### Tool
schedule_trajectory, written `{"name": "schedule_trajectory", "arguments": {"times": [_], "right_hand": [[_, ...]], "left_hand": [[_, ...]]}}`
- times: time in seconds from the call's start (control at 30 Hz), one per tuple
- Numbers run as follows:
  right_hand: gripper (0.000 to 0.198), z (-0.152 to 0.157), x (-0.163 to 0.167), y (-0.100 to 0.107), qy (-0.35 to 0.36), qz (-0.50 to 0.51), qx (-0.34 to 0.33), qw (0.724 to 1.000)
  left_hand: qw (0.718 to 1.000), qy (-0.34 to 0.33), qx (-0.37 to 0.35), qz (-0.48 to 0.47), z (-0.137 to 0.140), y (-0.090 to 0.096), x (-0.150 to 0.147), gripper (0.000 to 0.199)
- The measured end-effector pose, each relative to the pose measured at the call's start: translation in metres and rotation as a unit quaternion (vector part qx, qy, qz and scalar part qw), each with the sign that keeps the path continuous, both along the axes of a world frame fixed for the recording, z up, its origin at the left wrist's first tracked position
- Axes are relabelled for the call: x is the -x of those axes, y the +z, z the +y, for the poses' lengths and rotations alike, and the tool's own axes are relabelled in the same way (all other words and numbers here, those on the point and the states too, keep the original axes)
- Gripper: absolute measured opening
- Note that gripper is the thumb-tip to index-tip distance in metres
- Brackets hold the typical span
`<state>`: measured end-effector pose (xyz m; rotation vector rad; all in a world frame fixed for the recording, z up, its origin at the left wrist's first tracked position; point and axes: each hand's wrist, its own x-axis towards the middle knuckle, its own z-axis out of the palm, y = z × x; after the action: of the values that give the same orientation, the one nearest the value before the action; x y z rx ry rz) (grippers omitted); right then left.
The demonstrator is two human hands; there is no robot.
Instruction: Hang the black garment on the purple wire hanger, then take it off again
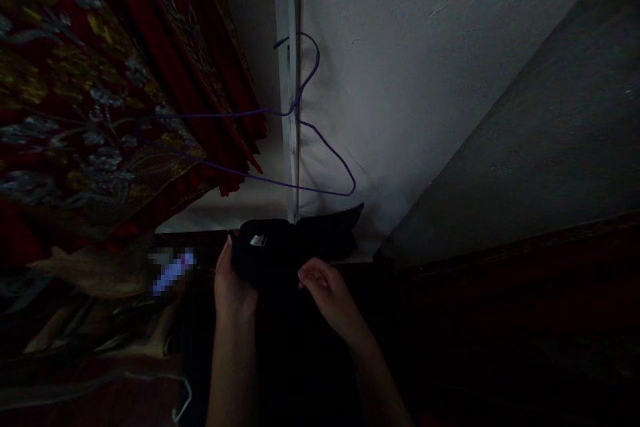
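Note:
A black garment (270, 250) with a small white label (258, 240) is held up in the dim light. My left hand (234, 283) grips its left edge, thumb pointing upward. At the garment's lower right, the fingers of my right hand (323, 280) are curled closed against the dark cloth. Much of the garment blends into the darkness, so its full shape is hidden. Above both hands, apart from them, a thin purple clothes hanger (325, 193) hangs bare at a pale upright post (293, 160).
A red curtain (205, 100) with gold and silver floral patterns fills the upper left. Behind the post is a grey wall (380, 67). Dim clutter, including a tan object (95, 273) and a white cord (186, 387), lies at lower left.

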<state>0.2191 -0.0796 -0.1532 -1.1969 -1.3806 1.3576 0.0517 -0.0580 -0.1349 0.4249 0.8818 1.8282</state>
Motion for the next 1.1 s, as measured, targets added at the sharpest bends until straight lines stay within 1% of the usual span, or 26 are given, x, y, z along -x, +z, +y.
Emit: {"name": "schedule_trajectory", "arguments": {"times": [0.03,0.07,0.1,0.13,0.17,0.2,0.23,0.33,0.37,0.4,0.47,0.5,0.57,0.6,0.63,0.67,0.7,0.73,0.8,0.83,0.9,0.93,1.0,1.07,1.1], "right_hand": [[0.024,0.000,-0.001,0.000,-0.007,0.003,-0.023,1.000],[0.031,-0.002,0.000,0.001,-0.001,0.015,-0.047,0.999],[0.044,-0.004,0.001,0.004,0.015,0.035,-0.067,0.997],[0.057,-0.007,0.003,0.007,0.032,0.056,-0.084,0.994],[0.065,-0.009,0.006,0.011,0.049,0.070,-0.096,0.992],[0.066,-0.011,0.009,0.015,0.063,0.076,-0.103,0.990],[0.061,-0.012,0.012,0.020,0.073,0.076,-0.105,0.989],[0.028,-0.009,0.015,0.036,0.116,0.062,-0.082,0.988],[0.024,-0.006,0.013,0.042,0.139,0.053,-0.070,0.986],[0.024,-0.001,0.010,0.048,0.163,0.033,-0.062,0.984],[0.030,0.011,-0.003,0.063,0.205,-0.044,-0.076,0.975],[0.032,0.018,-0.011,0.070,0.216,-0.093,-0.098,0.967],[0.035,0.033,-0.028,0.088,0.211,-0.176,-0.152,0.949],[0.034,0.040,-0.036,0.098,0.200,-0.197,-0.180,0.943],[0.031,0.046,-0.043,0.109,0.188,-0.205,-0.205,0.939],[0.028,0.051,-0.049,0.120,0.179,-0.202,-0.226,0.936],[0.025,0.055,-0.053,0.131,0.175,-0.195,-0.246,0.933],[0.021,0.058,-0.057,0.142,0.179,-0.189,-0.263,0.929],[0.014,0.063,-0.061,0.162,0.197,-0.186,-0.284,0.920],[0.010,0.066,-0.062,0.169,0.200,-0.187,-0.289,0.917],[0.009,0.074,-0.062,0.178,0.178,-0.192,-0.301,0.917],[0.013,0.081,-0.061,0.178,0.153,-0.193,-0.314,0.917],[0.024,0.099,-0.058,0.168,0.100,-0.191,-0.347,0.913],[0.035,0.121,-0.054,0.149,0.067,-0.194,-0.367,0.907],[0.036,0.132,-0.053,0.137,0.062,-0.199,-0.365,0.907]], "left_hand": [[1.000,0.004,-0.011,0.003,-0.003,0.004,-0.006,0.028],[0.999,0.002,-0.022,0.023,-0.007,0.008,-0.013,0.028],[0.998,-0.006,-0.031,0.059,-0.012,0.011,-0.020,0.028],[0.993,-0.020,-0.042,0.106,-0.017,0.014,-0.027,0.027],[0.985,-0.031,-0.054,0.162,-0.022,0.017,-0.033,0.025],[0.972,-0.033,-0.072,0.223,-0.026,0.020,-0.037,0.022],[0.954,-0.026,-0.092,0.284,-0.028,0.024,-0.039,0.019],[0.889,0.015,-0.151,0.431,-0.026,0.034,-0.035,0.013],[0.872,0.026,-0.163,0.460,-0.023,0.036,-0.030,0.013],[0.861,0.028,-0.170,0.478,-0.018,0.038,-0.025,0.014],[0.860,-0.007,-0.161,0.484,-0.010,0.038,-0.014,0.018],[0.865,-0.044,-0.147,0.478,-0.007,0.035,-0.009,0.020],[0.869,-0.167,-0.111,0.451,-0.004,0.028,-0.002,0.022],[0.864,-0.238,-0.099,0.433,-0.003,0.023,0.000,0.023],[0.852,-0.301,-0.094,0.417,-0.002,0.018,0.000,0.025],[0.838,-0.346,-0.096,0.410,-0.001,0.014,0.000,0.027],[0.828,-0.367,-0.102,0.412,0.001,0.010,-0.001,0.031],[0.821,-0.366,-0.110,0.424,0.003,0.006,-0.003,0.032],[0.811,-0.335,-0.130,0.462,0.008,0.002,-0.005,0.023],[0.803,-0.328,-0.141,0.476,0.011,0.002,-0.006,0.018],[0.792,-0.341,-0.156,0.482,0.014,0.002,-0.006,0.020],[0.795,-0.347,-0.152,0.474,0.015,0.002,-0.004,0.024],[0.821,-0.349,-0.118,0.436,0.012,0.005,-0.001,0.029],[0.851,-0.343,-0.079,0.389,0.007,0.012,0.004,0.035],[0.861,-0.341,-0.067,0.372,0.004,0.016,0.006,0.037]]}}
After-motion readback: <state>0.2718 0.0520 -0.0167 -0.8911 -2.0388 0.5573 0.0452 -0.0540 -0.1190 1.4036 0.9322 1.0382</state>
